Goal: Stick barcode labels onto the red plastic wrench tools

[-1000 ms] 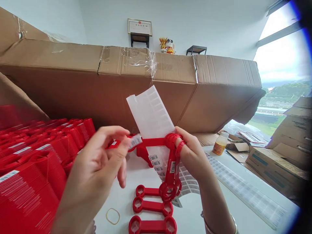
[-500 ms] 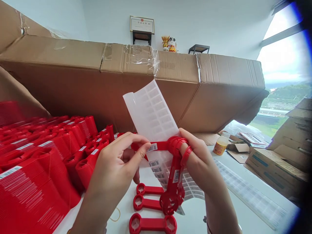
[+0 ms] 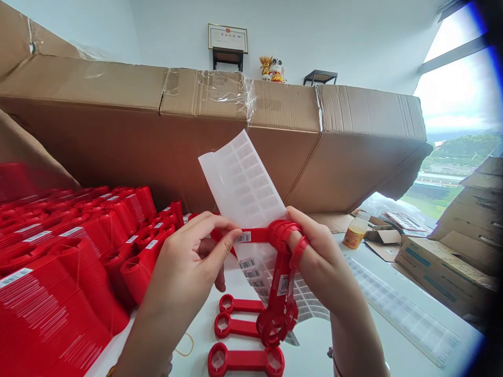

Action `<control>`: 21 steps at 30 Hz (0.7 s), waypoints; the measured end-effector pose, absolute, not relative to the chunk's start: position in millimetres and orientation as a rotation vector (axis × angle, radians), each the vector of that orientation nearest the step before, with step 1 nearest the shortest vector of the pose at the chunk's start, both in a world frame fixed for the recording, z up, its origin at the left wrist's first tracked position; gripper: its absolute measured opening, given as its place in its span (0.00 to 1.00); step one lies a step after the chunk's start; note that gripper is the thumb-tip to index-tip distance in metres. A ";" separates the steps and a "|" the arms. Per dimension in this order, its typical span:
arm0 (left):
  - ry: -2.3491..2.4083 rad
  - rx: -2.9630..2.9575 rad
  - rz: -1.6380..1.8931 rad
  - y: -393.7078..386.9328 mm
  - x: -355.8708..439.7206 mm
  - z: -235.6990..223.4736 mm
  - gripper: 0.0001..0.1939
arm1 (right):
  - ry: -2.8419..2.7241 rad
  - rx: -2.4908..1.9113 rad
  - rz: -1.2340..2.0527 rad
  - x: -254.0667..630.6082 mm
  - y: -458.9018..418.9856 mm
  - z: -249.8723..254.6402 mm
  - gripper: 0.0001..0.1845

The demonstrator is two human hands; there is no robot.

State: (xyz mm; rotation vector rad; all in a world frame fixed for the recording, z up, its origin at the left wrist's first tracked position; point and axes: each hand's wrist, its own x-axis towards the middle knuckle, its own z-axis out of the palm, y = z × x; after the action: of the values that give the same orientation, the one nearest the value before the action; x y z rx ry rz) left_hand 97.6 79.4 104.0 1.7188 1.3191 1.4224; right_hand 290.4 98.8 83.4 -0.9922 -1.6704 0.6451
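Note:
My left hand (image 3: 188, 267) pinches the left end of a flat red plastic bar (image 3: 257, 235), thumb pressing beside a barcode sticker (image 3: 244, 237) on it. My right hand (image 3: 318, 256) has fingers hooked through the ring ends of several red bars (image 3: 281, 285) that hang down from it, and it also holds a translucent label backing sheet (image 3: 243, 183) standing up behind the bars. A few barcode labels (image 3: 251, 268) still sit on the lower part of the sheet. Three more red bars (image 3: 243, 345) lie on the white table below.
Rows of stacked red parts (image 3: 58, 251) fill the left. A long cardboard box wall (image 3: 275, 136) stands behind. Empty label sheets (image 3: 396, 309) lie on the table (image 3: 314, 351) at the right, with a small yellow bottle (image 3: 356, 230), cardboard boxes (image 3: 444, 262) and a rubber band (image 3: 187, 345).
My left hand carried a barcode sticker to the horizontal red bar and now presses it on. The view shifted slightly; the right hand stayed in place.

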 end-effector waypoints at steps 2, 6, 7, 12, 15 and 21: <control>1.310 1.706 1.425 78.9 98.2 104.8 0.07 | -1.672 -0.994 0.637 290.9 98.0 83.6 0.11; 1.306 1.703 1.431 79.3 99.8 106.3 0.07 | -1.668 -0.997 0.637 292.4 98.2 83.5 0.12; 1.306 1.704 1.433 79.6 100.2 106.5 0.07 | -1.668 -1.000 0.636 292.5 98.4 83.3 0.12; 1.328 1.748 1.452 80.1 100.8 105.1 0.08 | -1.669 -0.996 0.640 291.3 96.8 83.2 0.12; 1.379 1.808 1.463 81.2 101.1 102.9 0.08 | -1.675 -0.992 0.626 289.9 95.4 83.7 0.12; 1.704 1.881 1.476 90.9 102.4 98.0 0.17 | -1.688 -1.014 0.572 287.6 99.3 81.3 0.11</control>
State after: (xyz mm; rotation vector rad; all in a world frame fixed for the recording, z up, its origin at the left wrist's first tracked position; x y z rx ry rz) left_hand 102.4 90.9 98.0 1.8805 1.7040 1.4760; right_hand 287.6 99.3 81.3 -1.0139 -1.6882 0.5715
